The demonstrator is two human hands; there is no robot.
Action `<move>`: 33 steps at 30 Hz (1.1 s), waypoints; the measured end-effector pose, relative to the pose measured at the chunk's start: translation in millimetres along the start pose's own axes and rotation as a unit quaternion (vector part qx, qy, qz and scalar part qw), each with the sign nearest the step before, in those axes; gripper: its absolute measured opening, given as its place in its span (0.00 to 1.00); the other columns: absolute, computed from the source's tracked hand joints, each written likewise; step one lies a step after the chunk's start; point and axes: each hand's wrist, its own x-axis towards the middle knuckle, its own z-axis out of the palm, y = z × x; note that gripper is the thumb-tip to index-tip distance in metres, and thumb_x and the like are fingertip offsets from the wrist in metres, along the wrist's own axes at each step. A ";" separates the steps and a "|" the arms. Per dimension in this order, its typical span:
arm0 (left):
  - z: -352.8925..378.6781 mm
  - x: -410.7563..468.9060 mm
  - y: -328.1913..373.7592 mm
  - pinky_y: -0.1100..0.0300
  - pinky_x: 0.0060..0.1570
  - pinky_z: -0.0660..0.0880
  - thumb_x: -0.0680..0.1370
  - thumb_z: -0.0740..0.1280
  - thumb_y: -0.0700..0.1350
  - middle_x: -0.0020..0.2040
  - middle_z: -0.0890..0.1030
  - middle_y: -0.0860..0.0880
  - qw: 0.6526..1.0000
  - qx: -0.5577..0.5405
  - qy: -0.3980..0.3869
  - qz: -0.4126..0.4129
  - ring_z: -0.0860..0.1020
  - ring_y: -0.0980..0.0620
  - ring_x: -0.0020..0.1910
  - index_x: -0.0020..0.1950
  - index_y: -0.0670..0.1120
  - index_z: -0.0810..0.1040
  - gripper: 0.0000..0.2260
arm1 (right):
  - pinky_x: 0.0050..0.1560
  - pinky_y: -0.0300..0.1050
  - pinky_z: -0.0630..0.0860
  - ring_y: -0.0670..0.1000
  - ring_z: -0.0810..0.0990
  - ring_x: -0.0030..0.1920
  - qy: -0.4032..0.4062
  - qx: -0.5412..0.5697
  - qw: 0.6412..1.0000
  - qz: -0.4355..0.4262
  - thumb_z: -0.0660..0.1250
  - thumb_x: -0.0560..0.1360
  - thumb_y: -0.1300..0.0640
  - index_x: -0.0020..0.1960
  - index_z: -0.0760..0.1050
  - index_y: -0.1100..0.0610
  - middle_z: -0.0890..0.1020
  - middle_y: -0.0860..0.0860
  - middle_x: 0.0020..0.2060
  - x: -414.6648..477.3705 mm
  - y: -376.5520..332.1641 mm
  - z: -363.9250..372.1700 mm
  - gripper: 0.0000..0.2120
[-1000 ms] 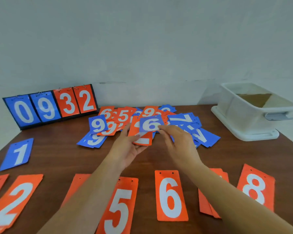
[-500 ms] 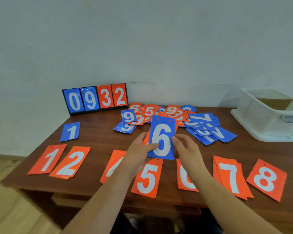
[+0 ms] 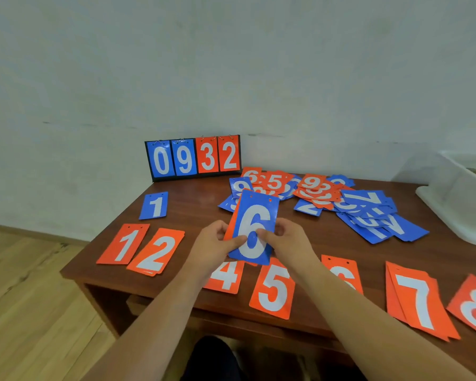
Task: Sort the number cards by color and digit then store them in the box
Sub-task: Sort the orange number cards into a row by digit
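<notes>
1. Still, fingers (image 3: 238, 240) of the left hand (image 3: 215, 247) and right hand (image 3: 290, 243) pinch the blue plastic "6" card (image 3: 256, 213), with an orange card (image 3: 229, 229) behind it.
2. Lifted off the mixed card pile (image 3: 313, 191), it now hovers over the brown wooden table (image 3: 198, 207), above the orange "4" card (image 3: 226, 279) and the orange "5" card (image 3: 272, 294).

bare wood (image 3: 193, 213) left, card heap (image 3: 322, 196) right

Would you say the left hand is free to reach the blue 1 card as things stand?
Probably not straight away: the left hand and the right hand both grip the blue 6 card. Once it lets go, nothing seems to lie between it and the blue 1 card.
</notes>
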 end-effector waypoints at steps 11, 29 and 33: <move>1.2 62.2 -9.1 0.49 0.47 0.83 0.80 0.67 0.52 0.52 0.83 0.49 0.996 -0.026 0.070 -0.054 0.84 0.50 0.48 0.52 0.49 0.75 0.08 | 0.44 0.58 0.82 0.58 0.84 0.46 0.147 -0.122 0.980 0.055 0.74 0.73 0.53 0.50 0.76 0.64 0.83 0.59 0.47 88.3 29.5 -59.6 0.15; 100.5 86.1 7.1 0.57 0.43 0.82 0.79 0.69 0.49 0.57 0.81 0.48 0.991 -0.095 -0.044 -0.078 0.83 0.51 0.53 0.59 0.47 0.75 0.12 | 0.44 0.48 0.77 0.56 0.79 0.49 0.169 -0.425 0.874 0.162 0.69 0.76 0.50 0.52 0.72 0.58 0.79 0.57 0.51 101.1 83.8 -139.9 0.13; 102.6 83.2 7.0 0.57 0.42 0.82 0.78 0.70 0.48 0.57 0.81 0.47 0.991 -0.091 -0.031 -0.088 0.82 0.51 0.53 0.60 0.46 0.75 0.13 | 0.54 0.50 0.77 0.57 0.77 0.58 0.214 -0.446 0.863 0.101 0.69 0.77 0.48 0.62 0.71 0.58 0.71 0.58 0.63 95.6 74.7 -130.2 0.20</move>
